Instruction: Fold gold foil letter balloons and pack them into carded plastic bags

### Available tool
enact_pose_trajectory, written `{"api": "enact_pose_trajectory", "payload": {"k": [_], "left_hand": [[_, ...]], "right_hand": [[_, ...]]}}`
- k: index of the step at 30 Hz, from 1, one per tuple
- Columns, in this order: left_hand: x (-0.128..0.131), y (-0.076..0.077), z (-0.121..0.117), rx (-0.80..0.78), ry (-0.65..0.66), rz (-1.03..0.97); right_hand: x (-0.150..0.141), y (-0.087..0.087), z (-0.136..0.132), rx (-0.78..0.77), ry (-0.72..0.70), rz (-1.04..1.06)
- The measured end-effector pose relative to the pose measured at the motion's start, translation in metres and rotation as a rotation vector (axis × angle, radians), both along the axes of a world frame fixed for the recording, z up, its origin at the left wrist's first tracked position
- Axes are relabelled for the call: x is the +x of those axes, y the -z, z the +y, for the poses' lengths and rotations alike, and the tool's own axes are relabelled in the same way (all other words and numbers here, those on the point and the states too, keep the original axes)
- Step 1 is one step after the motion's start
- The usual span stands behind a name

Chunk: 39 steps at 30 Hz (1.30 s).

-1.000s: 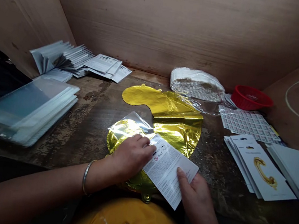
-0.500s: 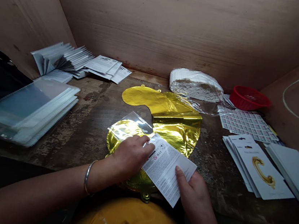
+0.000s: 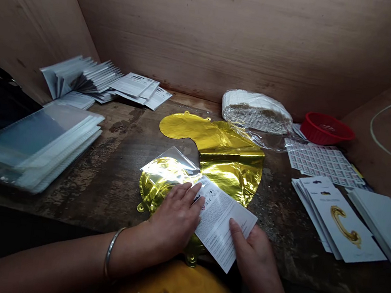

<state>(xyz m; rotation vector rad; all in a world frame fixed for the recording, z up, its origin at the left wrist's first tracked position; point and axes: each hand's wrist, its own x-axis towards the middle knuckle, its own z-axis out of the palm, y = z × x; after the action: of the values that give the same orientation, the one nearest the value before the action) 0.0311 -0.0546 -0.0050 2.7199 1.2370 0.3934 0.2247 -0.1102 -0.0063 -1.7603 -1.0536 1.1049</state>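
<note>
A white printed card [image 3: 219, 225] with small text and a CE mark lies tilted in front of me. A clear plastic flap [image 3: 176, 156] sticks out past its upper-left end. My right hand [image 3: 257, 249] grips the card's lower-right corner, thumb on top. Flat across the card's left edge rests my left hand [image 3: 180, 216], its fingers stretched out. Beneath both is a large flat gold foil balloon [image 3: 232, 165], curved in shape, partly hidden by the card and my left hand.
Clear plastic sleeves [image 3: 35, 146] are stacked at left, with packed cards [image 3: 96, 79] behind. A plastic-wrapped white bundle [image 3: 257, 111], a red basket [image 3: 327, 129] and a sticker sheet [image 3: 325, 161] stand at back right. Cards picturing a gold C [image 3: 345, 222] lie right, beside white cards [image 3: 382, 221].
My left hand has opened from a pinch at the card's upper end and slid down, its fingers now flatter on the card. My right hand and the card stay nearly still.
</note>
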Motion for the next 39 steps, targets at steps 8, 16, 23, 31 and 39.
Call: {"api": "enact_pose_trajectory", "payload": {"k": [8,16,23,31,39], "left_hand": [[-0.01,-0.006,0.008,0.02,0.007,0.008],[-0.006,0.005,0.001,0.013,-0.022,0.043],[-0.016,-0.004,0.011,-0.097,0.079,-0.197],[-0.013,-0.01,0.034,-0.159,-0.054,-0.185],[-0.006,-0.01,0.034,-0.09,-0.039,-0.063]], "right_hand": [[0.001,0.002,0.0,-0.013,-0.011,-0.028],[0.0,0.001,-0.001,-0.003,-0.026,0.004],[0.004,0.008,-0.003,-0.032,-0.029,-0.033],[0.003,0.007,-0.001,-0.034,-0.035,0.013],[0.005,0.009,-0.002,-0.02,-0.047,0.006]]}}
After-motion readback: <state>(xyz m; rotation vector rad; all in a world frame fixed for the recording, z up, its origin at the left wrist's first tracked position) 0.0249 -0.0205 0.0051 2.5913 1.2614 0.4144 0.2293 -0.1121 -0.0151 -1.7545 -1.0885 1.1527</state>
